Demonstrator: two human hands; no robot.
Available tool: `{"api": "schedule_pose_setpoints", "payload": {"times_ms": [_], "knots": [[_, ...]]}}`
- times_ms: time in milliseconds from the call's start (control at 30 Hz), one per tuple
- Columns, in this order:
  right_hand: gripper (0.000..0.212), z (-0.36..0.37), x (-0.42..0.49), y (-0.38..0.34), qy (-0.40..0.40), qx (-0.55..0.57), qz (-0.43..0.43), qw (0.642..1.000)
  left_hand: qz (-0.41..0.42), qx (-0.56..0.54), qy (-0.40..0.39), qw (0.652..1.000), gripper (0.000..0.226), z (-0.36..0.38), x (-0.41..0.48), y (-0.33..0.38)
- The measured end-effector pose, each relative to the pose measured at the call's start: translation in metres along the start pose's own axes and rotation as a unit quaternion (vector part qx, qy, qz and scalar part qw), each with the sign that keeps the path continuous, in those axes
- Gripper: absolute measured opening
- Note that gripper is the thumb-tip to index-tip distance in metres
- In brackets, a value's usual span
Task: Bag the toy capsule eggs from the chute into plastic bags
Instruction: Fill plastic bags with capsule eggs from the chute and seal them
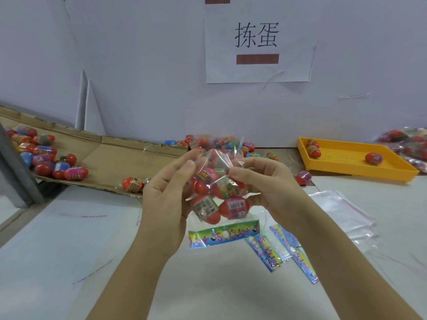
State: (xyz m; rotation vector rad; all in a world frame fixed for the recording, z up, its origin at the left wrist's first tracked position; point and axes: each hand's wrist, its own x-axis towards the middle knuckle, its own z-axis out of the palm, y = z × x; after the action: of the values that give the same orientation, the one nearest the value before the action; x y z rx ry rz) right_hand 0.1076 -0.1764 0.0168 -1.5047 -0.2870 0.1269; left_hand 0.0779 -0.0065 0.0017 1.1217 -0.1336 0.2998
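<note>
Above a white table, two hands hold a clear plastic bag of red toy capsule eggs.
The bag hangs upright between the hands, mouth uppermost. The left hand curls round its side; the right hand fingers pinch the film just under the mouth, so the right is probably better placed to close it.

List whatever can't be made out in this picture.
Head view only:
- Count of eggs in the bag: they overlap, and the left hand and right hand cover its sides.
- Mouth of the bag: clear film, blurred; sealed or open, cannot tell.
- The chute: upper end cut off by the left edge.
- The filled bags: cut off by the right edge.
- The loose eggs by the wall: partly hidden behind the bag.
</note>
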Motion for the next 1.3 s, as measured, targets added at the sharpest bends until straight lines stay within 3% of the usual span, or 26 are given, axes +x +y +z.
{"api": "schedule_pose_setpoints", "payload": {"times_ms": [100,267,433,600,767,900,1067,1300], "knots": [[0.016,-0.003,0.000,-0.002,0.004,0.005,-0.015,1.000,-0.017,-0.004,-0.005,1.000,0.024,-0.003,0.003,0.001],[0.007,-0.006,-0.003,-0.005,-0.018,0.036,-0.035,0.999,-0.015,0.001,0.013,1.000,0.043,-0.005,0.005,0.002],[0.007,-0.011,-0.003,-0.007,-0.004,0.013,-0.068,0.998,-0.023,0.021,0.014,0.999,0.045,-0.004,0.004,0.004],[0.030,-0.017,-0.003,-0.009,-0.019,0.044,-0.088,0.995,-0.029,0.037,-0.010,0.999,0.047,-0.005,0.004,0.007],[0.017,-0.020,-0.002,-0.008,-0.021,0.039,-0.097,0.994,-0.069,0.069,-0.077,0.992,0.052,-0.008,0.003,0.004],[0.010,-0.022,-0.002,-0.007,-0.031,0.047,-0.101,0.993,-0.018,0.079,-0.072,0.994,0.053,-0.007,0.002,0.004],[0.007,-0.026,-0.005,-0.011,-0.086,0.070,-0.111,0.988,0.036,0.028,-0.094,0.994,0.023,-0.008,0.001,0.008],[0.011,-0.032,-0.009,-0.018,-0.132,0.077,-0.126,0.980,0.065,-0.014,-0.152,0.986,0.042,-0.005,-0.004,0.012]]}}
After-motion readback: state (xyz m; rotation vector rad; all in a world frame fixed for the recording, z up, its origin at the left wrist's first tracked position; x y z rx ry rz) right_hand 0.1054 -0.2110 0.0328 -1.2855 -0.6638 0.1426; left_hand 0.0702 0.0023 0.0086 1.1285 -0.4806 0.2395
